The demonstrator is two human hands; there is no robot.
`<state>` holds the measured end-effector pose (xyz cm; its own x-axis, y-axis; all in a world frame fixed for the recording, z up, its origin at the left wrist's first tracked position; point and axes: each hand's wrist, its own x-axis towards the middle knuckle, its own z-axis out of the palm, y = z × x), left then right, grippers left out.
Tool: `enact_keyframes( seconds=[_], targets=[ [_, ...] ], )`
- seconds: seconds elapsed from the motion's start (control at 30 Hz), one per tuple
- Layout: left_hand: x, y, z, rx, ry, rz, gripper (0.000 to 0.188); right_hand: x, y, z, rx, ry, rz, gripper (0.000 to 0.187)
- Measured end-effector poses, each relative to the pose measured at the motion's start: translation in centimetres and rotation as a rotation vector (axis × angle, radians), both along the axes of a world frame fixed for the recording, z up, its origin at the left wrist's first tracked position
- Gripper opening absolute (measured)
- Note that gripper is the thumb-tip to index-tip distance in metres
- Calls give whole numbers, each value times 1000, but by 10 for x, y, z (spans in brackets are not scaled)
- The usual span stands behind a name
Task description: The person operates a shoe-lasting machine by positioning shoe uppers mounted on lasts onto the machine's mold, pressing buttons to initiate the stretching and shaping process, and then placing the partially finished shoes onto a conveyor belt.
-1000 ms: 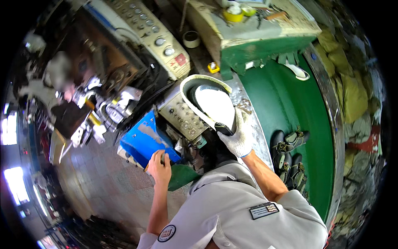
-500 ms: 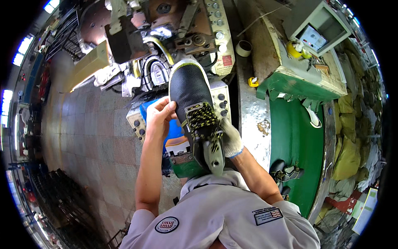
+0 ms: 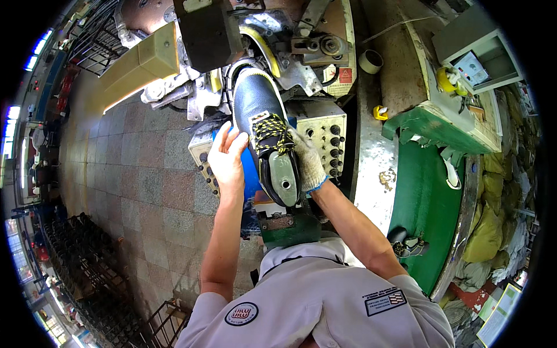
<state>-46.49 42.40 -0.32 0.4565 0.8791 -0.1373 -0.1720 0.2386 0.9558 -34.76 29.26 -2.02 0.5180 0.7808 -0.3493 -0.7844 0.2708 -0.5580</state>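
Note:
A black leather shoe point(image 3: 256, 95) with black-and-yellow laces lies toe away from me. A grey shoe last point(image 3: 283, 174) with a round hole fills its heel opening. The toe sits inside the curved clamp of a machine point(image 3: 264, 49). My right hand point(image 3: 307, 159), in a white knitted glove with a blue cuff, grips the shoe's right side by the heel; its fingertips are partly hidden behind the shoe. Close to the left side is my bare left hand point(image 3: 229, 155), its fingers apart and holding nothing; whether it touches the shoe I cannot tell.
Control panels with black knobs point(image 3: 335, 142) flank the shoe. A yellowish machine cover point(image 3: 142, 64) juts out at the left. To the right stand a worn bench point(image 3: 400, 75), a tape roll point(image 3: 370, 61) and a green surface with several shoes point(image 3: 409, 242).
The shoe has moved away from me, its toe now in the machine's clamp. My left hand has let go of its side and opened; my right hand keeps its grip.

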Motion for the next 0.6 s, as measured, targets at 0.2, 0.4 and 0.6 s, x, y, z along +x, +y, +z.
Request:
enact_keyframes(
  seconds=[0.2,0.4,0.6],
  targets=[
    [12,11,-10,-80,45,16,38,9,36,-4,-25,-82,-1,48],
    [28,-2,-42,-520,-102,-153,57,16,44,-38,-206,-257,-29,42],
    [23,15,-31,-481,-38,-227,59,5,53,-24,-180,-378,-111,42]
  ],
)
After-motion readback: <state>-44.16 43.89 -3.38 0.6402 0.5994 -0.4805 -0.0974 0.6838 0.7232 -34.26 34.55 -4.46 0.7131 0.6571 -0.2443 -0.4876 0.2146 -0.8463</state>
